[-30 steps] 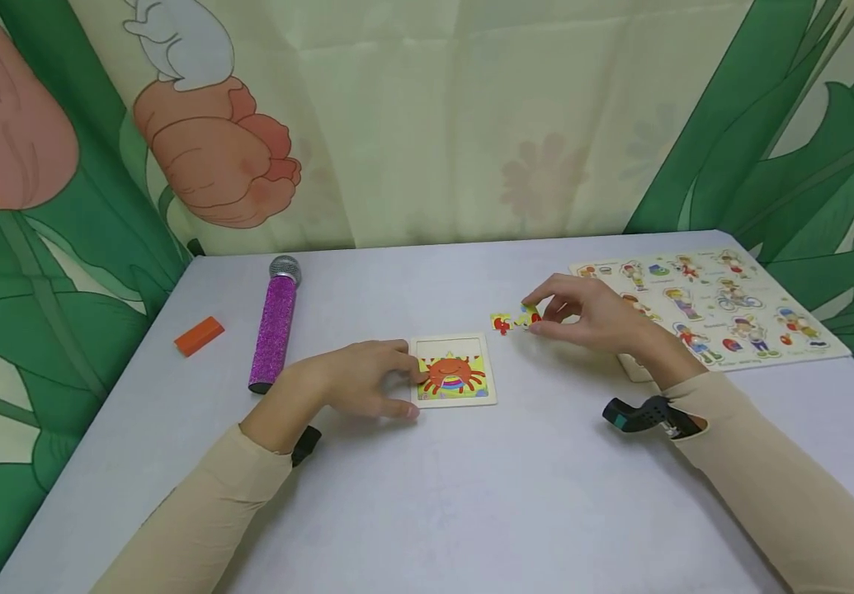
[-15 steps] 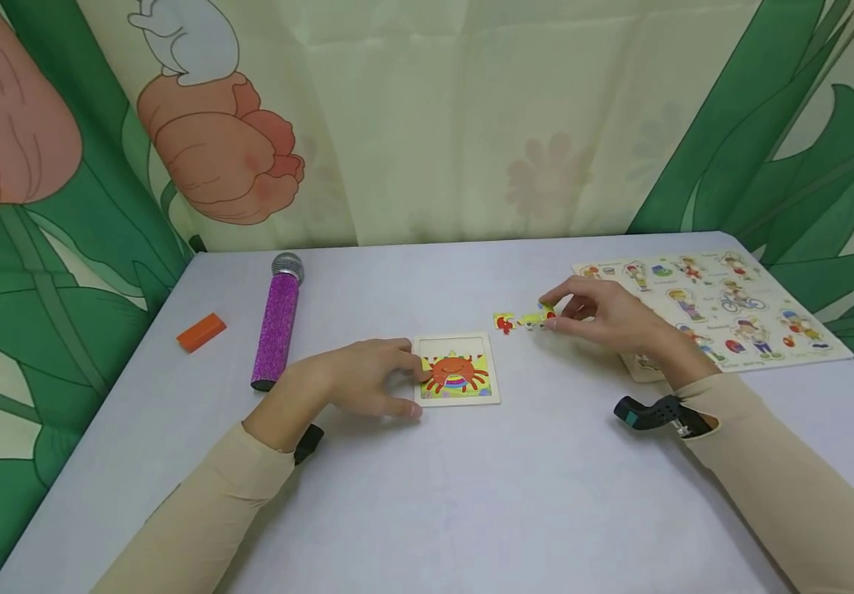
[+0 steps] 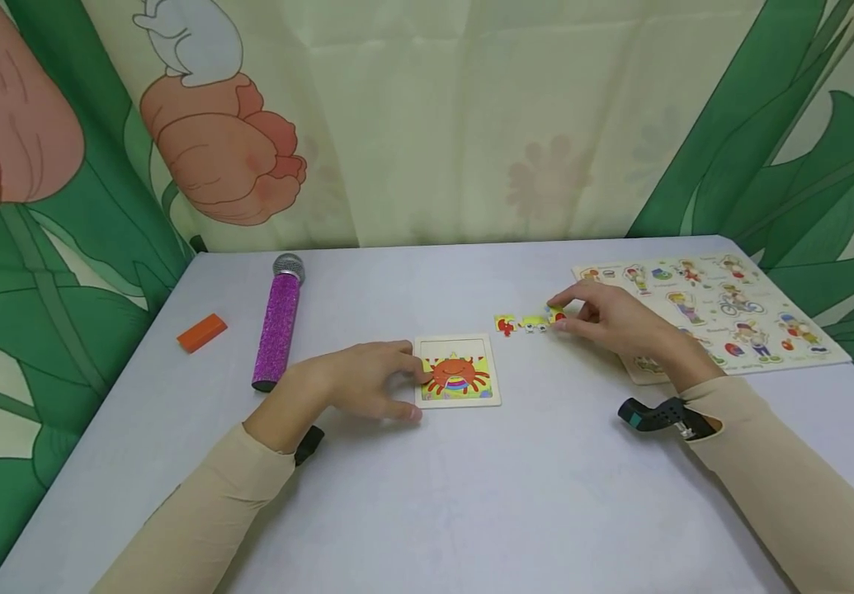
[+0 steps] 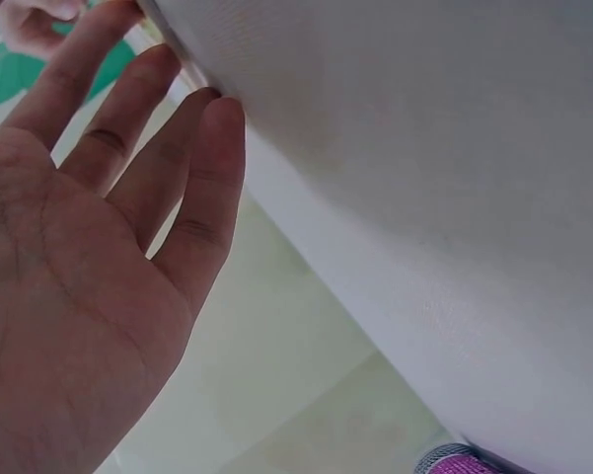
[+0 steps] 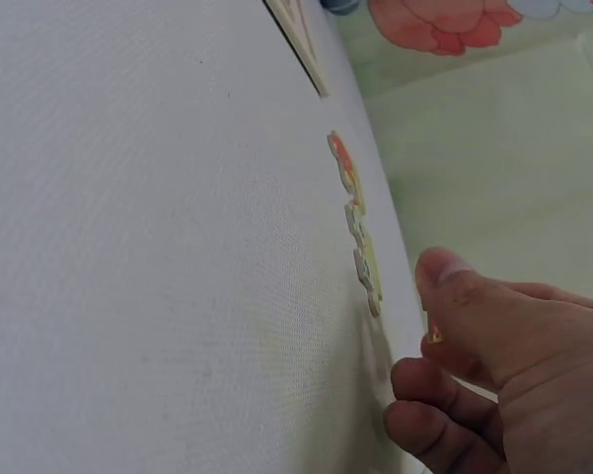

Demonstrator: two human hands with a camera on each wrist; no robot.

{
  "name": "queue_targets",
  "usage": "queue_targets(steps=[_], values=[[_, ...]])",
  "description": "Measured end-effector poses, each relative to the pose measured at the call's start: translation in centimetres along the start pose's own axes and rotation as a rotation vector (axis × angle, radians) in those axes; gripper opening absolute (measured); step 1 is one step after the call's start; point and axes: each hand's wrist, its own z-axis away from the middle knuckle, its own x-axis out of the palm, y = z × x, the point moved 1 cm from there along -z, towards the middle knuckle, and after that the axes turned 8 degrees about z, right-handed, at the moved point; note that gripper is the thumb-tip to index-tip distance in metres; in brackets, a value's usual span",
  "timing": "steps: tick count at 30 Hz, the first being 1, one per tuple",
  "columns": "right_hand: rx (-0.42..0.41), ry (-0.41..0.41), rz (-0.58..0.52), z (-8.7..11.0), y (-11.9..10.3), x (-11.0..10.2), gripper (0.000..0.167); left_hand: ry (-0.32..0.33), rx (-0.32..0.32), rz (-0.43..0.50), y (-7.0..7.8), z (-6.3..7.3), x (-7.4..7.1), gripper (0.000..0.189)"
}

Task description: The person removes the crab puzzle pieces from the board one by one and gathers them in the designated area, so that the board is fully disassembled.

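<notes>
A small square puzzle tray [image 3: 456, 346] lies mid-table, its lower part filled with a red crab picture [image 3: 455, 378] and its top strip bare. My left hand [image 3: 367, 379] touches the tray's left edge with extended fingers; in the left wrist view, the fingertips [image 4: 222, 118] meet that edge. To the right of the tray, two loose puzzle pieces lie in a row, one red and yellow [image 3: 505, 326], the other yellow with eyes [image 3: 534, 324]. Just beyond them my right hand [image 3: 612, 322] pinches a third puzzle piece [image 3: 556, 314] between thumb and fingers, which partly hide it.
A purple glitter microphone [image 3: 276, 330] lies left of the tray, with an orange block [image 3: 201, 333] farther left. On the right, a large picture board [image 3: 776, 297] sits partly behind my right hand and wrist. A printed curtain [image 3: 427, 124] hangs behind the table.
My right hand has moved a little to the right with its puzzle piece, uncovering the yellow piece with eyes. My left hand stays at the tray's edge.
</notes>
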Motion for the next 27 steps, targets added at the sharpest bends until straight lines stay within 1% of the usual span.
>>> queue_targets(steps=[7, 11, 15, 20, 25, 27], values=[[0.016, -0.027, 0.059, 0.22, -0.15, -0.23, 0.035, 0.002, -0.01, -0.014, 0.1, -0.06, -0.04, 0.046], [0.049, -0.054, 0.083, 0.2, -0.13, -0.21, 0.035, -0.001, -0.016, -0.013, 0.19, -0.02, -0.05, 0.046], [0.071, -0.054, 0.093, 0.28, -0.13, -0.38, 0.036, -0.001, -0.012, -0.014, 0.23, -0.06, -0.1, 0.047], [0.067, -0.039, 0.112, 0.33, 0.0, -0.42, 0.034, -0.003, -0.01, -0.021, 0.22, -0.22, -0.16, 0.049], [0.041, -0.06, 0.137, 0.01, 0.04, -0.08, 0.032, -0.011, -0.041, -0.017, 0.13, -0.17, 0.0, 0.051], [0.035, -0.065, 0.15, -0.09, 0.03, -0.05, 0.03, -0.01, -0.037, -0.013, 0.1, -0.12, 0.09, 0.05]])
